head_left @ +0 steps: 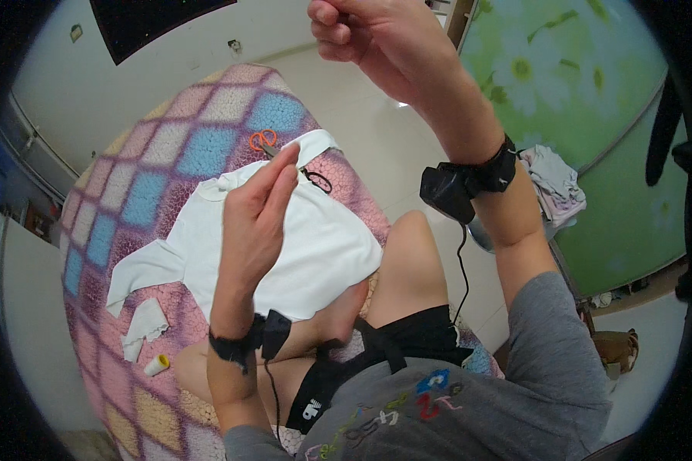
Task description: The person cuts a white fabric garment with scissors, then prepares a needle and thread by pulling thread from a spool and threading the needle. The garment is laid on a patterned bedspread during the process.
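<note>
A white long-sleeved top (284,246) lies spread over the patterned blanket in front of my folded legs. Above it is my left hand (255,219), its thumb and fingers pressed together in a pinch; anything between the fingertips is too small to make out. My right hand (373,38) is raised at the top edge, fingers curled closed and partly cut off by the frame, so what it holds cannot be seen. Just beyond my left fingertips lie orange-handled scissors (263,141). A black looped handle (317,181) rests on the top beside that hand.
The blanket (142,200) has pink, blue and white diamonds. On its left lie a white scalloped-edge cloth piece (144,326) and a white thread spool with a yellow end (157,365). Crumpled clothes (552,184) are piled at right, by a green flowered cabinet door (561,69).
</note>
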A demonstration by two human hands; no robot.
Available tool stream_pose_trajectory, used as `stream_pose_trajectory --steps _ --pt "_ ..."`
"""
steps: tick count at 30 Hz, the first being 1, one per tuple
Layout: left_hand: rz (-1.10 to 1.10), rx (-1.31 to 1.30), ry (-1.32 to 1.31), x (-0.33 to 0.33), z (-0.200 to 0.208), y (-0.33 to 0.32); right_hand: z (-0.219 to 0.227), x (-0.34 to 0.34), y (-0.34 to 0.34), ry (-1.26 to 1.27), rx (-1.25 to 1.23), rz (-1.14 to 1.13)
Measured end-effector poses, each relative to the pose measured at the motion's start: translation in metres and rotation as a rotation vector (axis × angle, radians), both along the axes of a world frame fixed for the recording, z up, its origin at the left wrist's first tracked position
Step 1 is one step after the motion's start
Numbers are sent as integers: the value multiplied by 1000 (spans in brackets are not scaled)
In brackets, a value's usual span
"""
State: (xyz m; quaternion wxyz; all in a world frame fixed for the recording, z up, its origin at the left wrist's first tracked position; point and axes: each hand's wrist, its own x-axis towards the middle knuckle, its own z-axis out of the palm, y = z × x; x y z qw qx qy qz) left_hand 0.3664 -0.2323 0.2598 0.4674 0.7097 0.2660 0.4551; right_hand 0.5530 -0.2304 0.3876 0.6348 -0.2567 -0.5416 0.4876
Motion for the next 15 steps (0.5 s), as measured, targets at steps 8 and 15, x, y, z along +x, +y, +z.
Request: stream_pose_trajectory --steps 8,15 --pt "-438 -338 -253 1 -17 17 0 1 20 -79 72 -64" --pt "-323 -273 -140 -84 -37 25 -5 28 -4 -365 356 -251"
